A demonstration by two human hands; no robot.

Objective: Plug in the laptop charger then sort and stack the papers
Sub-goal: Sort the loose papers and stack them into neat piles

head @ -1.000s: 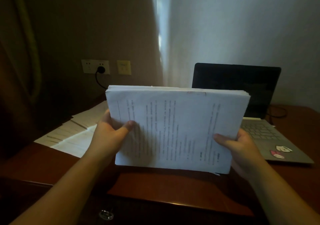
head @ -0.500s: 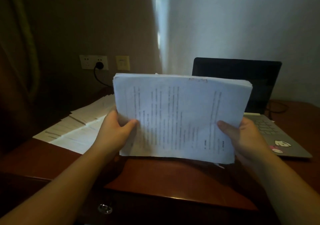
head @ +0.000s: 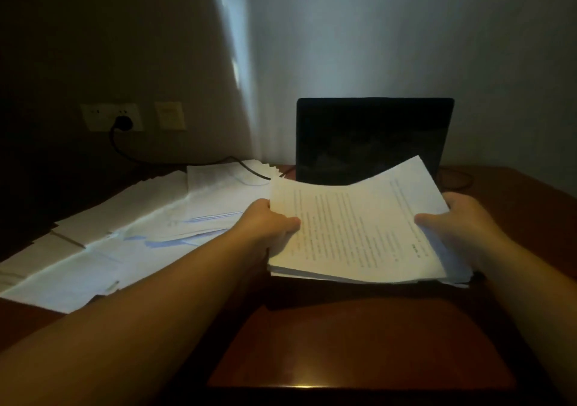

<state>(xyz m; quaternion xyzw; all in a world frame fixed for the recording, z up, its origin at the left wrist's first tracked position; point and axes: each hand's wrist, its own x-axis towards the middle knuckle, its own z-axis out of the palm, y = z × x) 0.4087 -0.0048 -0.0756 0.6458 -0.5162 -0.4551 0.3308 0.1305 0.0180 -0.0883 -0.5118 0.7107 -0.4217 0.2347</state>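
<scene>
1. Your left hand (head: 271, 227) and right hand (head: 462, 221) each grasp a side of the paper stack (head: 359, 234), low over the desk (head: 359, 343).
2. Between your grips the top sheet bows; loosen either hand and sheets may slide out.

Dim, soft, left side shadowed

The stack of papers (head: 359, 227) stood up tall in both hands before. It was tipped down and now lay nearly flat, low over the counter (head: 359, 343). It hid the laptop (head: 374, 137) keys. The top page sagged in the middle.
</scene>
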